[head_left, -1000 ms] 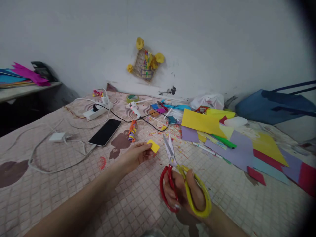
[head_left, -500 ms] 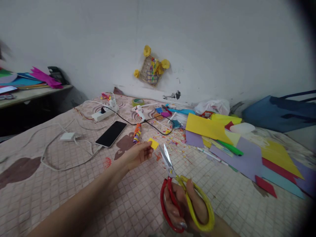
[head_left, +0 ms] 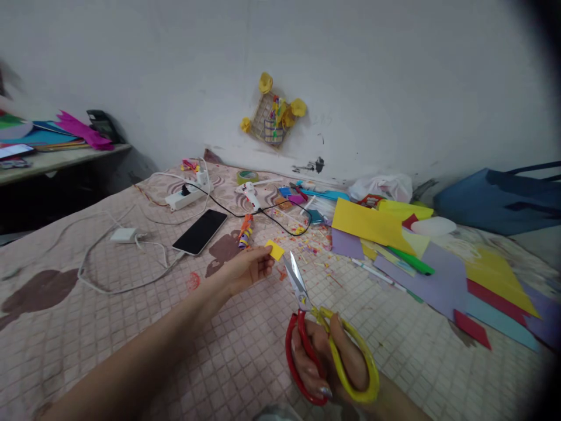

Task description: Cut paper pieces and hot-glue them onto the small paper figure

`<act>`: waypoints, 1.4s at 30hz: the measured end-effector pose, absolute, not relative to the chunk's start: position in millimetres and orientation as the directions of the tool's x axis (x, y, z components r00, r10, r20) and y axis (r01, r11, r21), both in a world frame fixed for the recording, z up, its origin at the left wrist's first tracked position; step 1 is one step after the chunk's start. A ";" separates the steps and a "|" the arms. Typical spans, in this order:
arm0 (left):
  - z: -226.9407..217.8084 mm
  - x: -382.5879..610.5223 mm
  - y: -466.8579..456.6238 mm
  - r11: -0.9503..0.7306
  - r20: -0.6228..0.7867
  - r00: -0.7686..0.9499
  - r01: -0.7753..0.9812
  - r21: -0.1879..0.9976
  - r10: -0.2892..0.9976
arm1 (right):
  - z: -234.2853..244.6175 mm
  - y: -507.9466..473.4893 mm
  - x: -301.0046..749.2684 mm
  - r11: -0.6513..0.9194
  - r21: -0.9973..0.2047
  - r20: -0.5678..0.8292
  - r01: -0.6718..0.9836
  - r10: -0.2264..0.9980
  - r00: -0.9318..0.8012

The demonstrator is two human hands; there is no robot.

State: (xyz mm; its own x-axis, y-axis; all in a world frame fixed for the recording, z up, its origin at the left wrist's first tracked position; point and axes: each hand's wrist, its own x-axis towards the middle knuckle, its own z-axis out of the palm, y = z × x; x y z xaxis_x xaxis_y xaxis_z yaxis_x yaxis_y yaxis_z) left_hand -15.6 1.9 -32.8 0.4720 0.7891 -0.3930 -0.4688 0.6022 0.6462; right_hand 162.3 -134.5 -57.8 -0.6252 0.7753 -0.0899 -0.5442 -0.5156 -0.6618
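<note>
My left hand [head_left: 246,269] pinches a small yellow paper square [head_left: 275,249] above the quilted pink bedspread [head_left: 109,327]. My right hand [head_left: 328,362] grips scissors [head_left: 307,310] with one red and one yellow handle loop; the blades point up and left, nearly closed, their tips a little right of the yellow square and not touching it. Small coloured paper scraps [head_left: 307,245] lie scattered just beyond the hands.
Sheets of yellow, purple, red and blue paper [head_left: 438,257] spread at the right with a green marker [head_left: 409,261]. A black phone [head_left: 200,231], white charger and cables [head_left: 125,235], power strip [head_left: 186,197], glue gun [head_left: 252,196] and tape roll [head_left: 248,176] lie at the back. A blue bag [head_left: 499,199] sits far right.
The view has shifted a little. The scissor blades, slightly apart a second ago, have come together and tilted left toward the yellow square. My left hand keeps its pinch on the paper.
</note>
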 end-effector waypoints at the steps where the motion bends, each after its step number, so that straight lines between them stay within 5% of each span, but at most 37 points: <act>1: -33.1 -15.7 1.8 0.601 -0.390 0.475 -0.467 0.648 0.789 | -58.0 -134.6 162.1 -0.518 -0.664 -0.100 -0.539 0.776 -0.622; 42: -33.0 -17.9 5.3 0.621 -0.382 0.513 -0.456 0.638 0.769 | -61.8 -137.1 168.2 -0.542 -0.647 -0.095 -0.537 0.755 -0.648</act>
